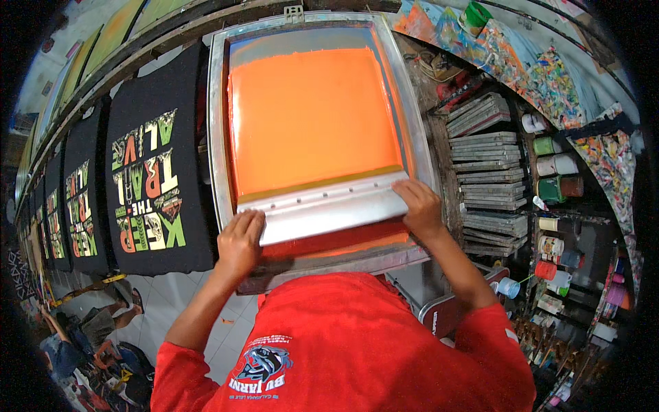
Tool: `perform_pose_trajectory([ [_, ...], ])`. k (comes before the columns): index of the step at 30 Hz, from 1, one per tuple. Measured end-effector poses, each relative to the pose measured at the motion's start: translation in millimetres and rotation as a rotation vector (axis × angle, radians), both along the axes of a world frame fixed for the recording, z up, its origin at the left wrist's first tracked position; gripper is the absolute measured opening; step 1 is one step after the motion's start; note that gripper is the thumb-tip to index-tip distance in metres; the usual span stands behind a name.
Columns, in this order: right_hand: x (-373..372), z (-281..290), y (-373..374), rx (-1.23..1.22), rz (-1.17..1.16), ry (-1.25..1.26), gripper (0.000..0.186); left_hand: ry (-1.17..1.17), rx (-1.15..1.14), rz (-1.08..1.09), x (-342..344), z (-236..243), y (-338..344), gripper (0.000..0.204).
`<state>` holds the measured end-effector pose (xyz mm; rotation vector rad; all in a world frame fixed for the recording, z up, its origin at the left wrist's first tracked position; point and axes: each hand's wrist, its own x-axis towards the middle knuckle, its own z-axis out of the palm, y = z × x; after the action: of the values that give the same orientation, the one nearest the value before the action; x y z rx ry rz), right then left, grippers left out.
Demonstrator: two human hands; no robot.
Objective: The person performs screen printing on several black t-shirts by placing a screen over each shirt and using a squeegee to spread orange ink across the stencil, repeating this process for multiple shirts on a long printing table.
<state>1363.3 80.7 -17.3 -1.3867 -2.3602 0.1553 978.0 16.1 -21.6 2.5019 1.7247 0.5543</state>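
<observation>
A wide squeegee (329, 211) with a silver metal holder and a yellowish-brown blade lies across the near part of a screen printing frame (218, 130). My left hand (240, 237) grips its left end, and my right hand (420, 206) is closed round its right end. Beyond the blade, bright orange ink (312, 117) covers most of the mesh in a wet sheet. On my side of the squeegee the mesh looks dark red, with a streak of orange near the frame's front edge. The fingertips under the holder are partly hidden.
Black printed T-shirts (147, 165) lie in a row to the left. Stacked frames (489, 168) fill a rack on the right, beside shelves of paint tubs (559, 165). A hinge clamp (294, 14) sits at the frame's far edge. Another person (103, 326) is at the lower left.
</observation>
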Motion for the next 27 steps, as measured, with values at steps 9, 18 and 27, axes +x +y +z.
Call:
perform_pose_trajectory([
  [9,-18.6,-27.7,192.1,0.114,0.008,0.046,0.032,0.022,0.001,0.066,-17.6,-10.4,175.5,0.049],
  [18,-36.0,55.3,276.3,-0.061,0.124,-0.030,0.032,-0.080,-0.178,0.024,-48.6,70.9,268.3,0.027],
  [27,10.4,77.1,-10.6,-0.231,0.070,-0.133,0.034,-0.104,-0.268,-0.007,-5.7,75.0,-14.8,0.034],
])
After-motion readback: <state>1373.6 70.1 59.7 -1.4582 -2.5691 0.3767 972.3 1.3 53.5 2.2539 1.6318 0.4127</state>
